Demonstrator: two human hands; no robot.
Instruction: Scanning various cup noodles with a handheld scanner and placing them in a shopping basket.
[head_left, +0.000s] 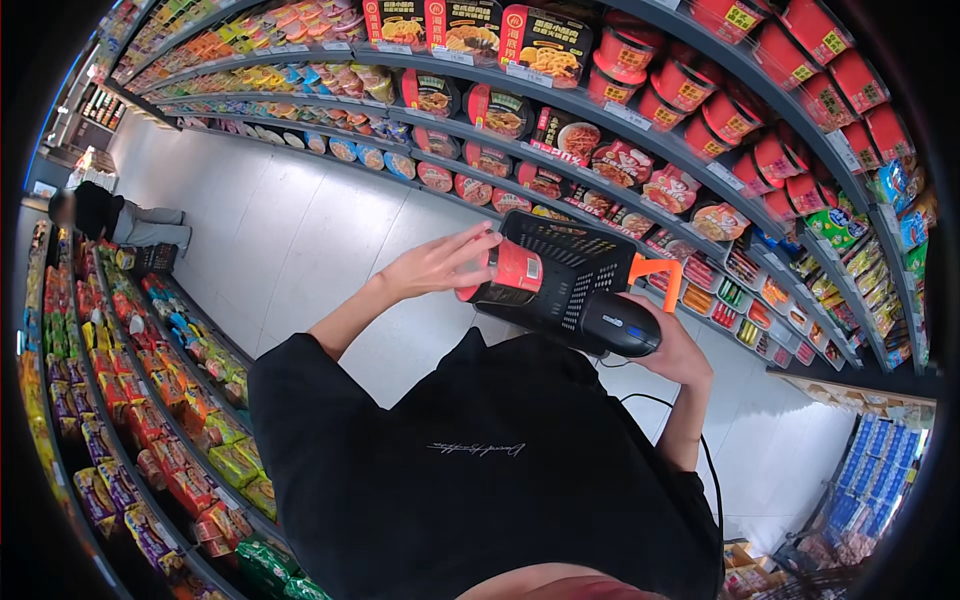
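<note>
My left hand (448, 259) has its fingers around one end of a red and black tub (517, 271), tilted on its side, with a barcode on its wall. The tub is over the near left end of a black perforated plastic shopping basket (570, 244). At the basket's right end is an orange handle (672, 276). My right hand (673, 346) grips a rounded black handheld device (621, 324), which looks like a scanner and has a small blue patch. The device overlaps the basket's near right corner in the picture. What holds the basket up is hidden.
Packaged-food shelves (480, 64) curve along the far side, with red tubs (697, 97) at the upper right. Snack shelves (150, 420) line the left. A person (120, 217) bends beside a basket (156, 259). A black cable (711, 450) hangs by my right arm.
</note>
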